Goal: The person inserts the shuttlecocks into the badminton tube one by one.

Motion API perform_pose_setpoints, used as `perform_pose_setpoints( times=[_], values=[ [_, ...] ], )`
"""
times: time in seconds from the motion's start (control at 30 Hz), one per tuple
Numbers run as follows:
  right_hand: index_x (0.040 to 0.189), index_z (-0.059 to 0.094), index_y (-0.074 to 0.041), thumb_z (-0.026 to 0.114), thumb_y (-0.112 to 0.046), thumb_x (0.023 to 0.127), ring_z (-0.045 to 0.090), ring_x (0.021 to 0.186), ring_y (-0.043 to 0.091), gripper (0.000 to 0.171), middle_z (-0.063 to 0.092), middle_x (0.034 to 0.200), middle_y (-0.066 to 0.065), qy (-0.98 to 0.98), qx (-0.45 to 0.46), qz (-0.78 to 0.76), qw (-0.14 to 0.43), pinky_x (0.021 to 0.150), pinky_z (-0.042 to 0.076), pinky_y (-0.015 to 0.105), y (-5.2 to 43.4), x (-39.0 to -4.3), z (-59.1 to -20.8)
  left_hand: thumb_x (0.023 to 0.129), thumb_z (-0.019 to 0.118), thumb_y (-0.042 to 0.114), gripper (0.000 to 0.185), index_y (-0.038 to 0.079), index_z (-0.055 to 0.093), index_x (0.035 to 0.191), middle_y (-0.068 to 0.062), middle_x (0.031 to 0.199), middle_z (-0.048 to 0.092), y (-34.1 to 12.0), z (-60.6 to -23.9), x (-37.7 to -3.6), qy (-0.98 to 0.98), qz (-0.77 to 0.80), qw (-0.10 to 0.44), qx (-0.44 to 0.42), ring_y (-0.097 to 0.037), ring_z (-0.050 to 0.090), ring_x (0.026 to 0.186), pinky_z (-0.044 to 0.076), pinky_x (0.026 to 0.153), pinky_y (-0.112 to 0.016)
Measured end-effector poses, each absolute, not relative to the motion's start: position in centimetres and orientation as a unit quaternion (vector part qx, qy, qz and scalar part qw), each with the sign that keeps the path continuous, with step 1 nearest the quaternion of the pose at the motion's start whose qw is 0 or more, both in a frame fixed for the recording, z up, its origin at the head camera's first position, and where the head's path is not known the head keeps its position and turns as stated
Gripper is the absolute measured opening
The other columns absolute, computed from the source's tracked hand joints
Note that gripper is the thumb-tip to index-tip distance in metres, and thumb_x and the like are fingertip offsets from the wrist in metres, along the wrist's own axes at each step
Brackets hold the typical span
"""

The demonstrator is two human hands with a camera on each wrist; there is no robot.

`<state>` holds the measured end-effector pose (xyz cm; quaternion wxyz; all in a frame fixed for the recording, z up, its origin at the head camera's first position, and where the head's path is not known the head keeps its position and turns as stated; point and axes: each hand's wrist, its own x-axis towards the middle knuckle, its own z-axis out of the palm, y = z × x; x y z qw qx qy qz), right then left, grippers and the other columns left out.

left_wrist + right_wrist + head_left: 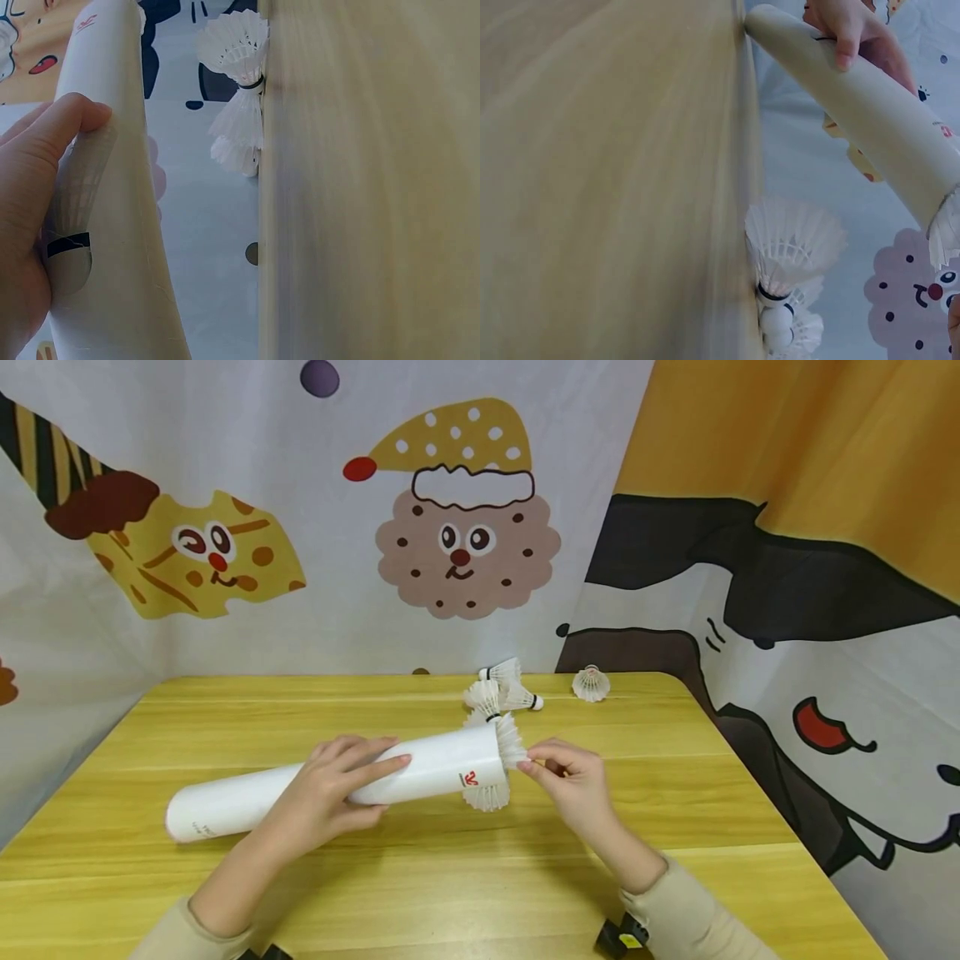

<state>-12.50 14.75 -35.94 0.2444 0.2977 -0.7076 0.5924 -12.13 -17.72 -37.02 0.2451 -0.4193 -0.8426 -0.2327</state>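
- The yellow wooden table takes up most of what I see from the head camera, with cartoon-print cloth walls hung behind it and to the right.
- The long white tube lies slanted across the middle of the table, its closed end low at the left and its open mouth raised toward the right. A shuttlecock sits in that mouth with its feather skirt flaring out around the rim.
- My left hand wraps over the tube's middle, fingers curled across the top and thumb beneath (the left wrist camera shows a cork with a black band through the translucent wall, so there seems to be at least one shuttlecock inside already).
- My right hand is at the mouth, fingertips pinched together on the feather edge of that shuttlecock.
- A few loose shuttlecocks lie clustered near the far edge, and one more stands apart to their right.
- To do this well, I judge the tube should be held steady and the shuttlecock kept square with the bore, so the feathers fold evenly and do not catch or bend on the rim.
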Motion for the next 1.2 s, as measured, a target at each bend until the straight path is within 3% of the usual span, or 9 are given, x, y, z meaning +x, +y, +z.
perform_pose_setpoints(
  times=[0.13,0.37,0.73,1.07,1.2],
  values=[
    [0.079,0.071,0.005,0.073,0.012,0.075,0.041,0.05,0.01,0.008,0.068,0.077,0.017,-0.709,0.311,0.587,0.236,0.043,0.034,0.023,14.7,-13.2,-37.4,0.074,0.076,0.024,0.067,0.024,0.055,0.137,-0.005,0.135,0.054,-17.6,-37.1,-12.2,-0.84,-0.235,0.248,-0.42,-0.023,0.051,0.111,0.041,0.081,-0.048],
    [0.079,0.071,0.005,0.071,0.018,0.072,0.043,0.052,0.009,0.014,0.068,0.078,0.017,-0.715,0.314,0.586,0.217,0.044,0.036,0.022,14.3,-13.3,-37.6,0.091,0.057,0.046,0.051,0.023,0.056,0.137,-0.005,0.133,0.055,-17.5,-37.1,-12.2,-0.838,-0.234,0.257,-0.421,-0.024,0.051,0.11,0.041,0.081,-0.048],
    [0.083,0.073,0.008,0.065,0.02,0.075,0.045,0.057,0.013,0.016,0.069,0.082,0.015,-0.738,0.304,0.591,0.112,0.049,0.037,0.023,13.5,-14.0,-36.2,0.073,0.077,0.023,0.066,0.024,0.057,0.136,-0.004,0.135,0.055,-17.9,-36.8,-11.9,-0.842,-0.24,0.249,-0.415,-0.024,0.051,0.111,0.039,0.083,-0.047],
    [0.084,0.069,0.015,0.064,0.019,0.077,0.052,0.063,0.015,0.01,0.068,0.084,0.021,-0.708,0.306,0.633,0.062,0.054,0.044,0.023,13.5,-14.6,-36.4,0.075,0.076,0.024,0.065,0.024,0.056,0.137,-0.005,0.134,0.055,-17.7,-36.9,-12.1,-0.839,-0.24,0.252,-0.418,-0.025,0.051,0.11,0.039,0.082,-0.048],
    [0.086,0.07,0.013,0.067,0.014,0.078,0.057,0.067,0.017,0.009,0.07,0.088,0.015,-0.711,0.283,0.642,0.048,0.057,0.047,0.023,13.9,-14.7,-36.4,0.074,0.076,0.024,0.066,0.024,0.056,0.137,-0.004,0.135,0.054,-17.7,-37.0,-12.2,-0.841,-0.235,0.254,-0.416,-0.025,0.051,0.11,0.04,0.082,-0.048]
  ],
)
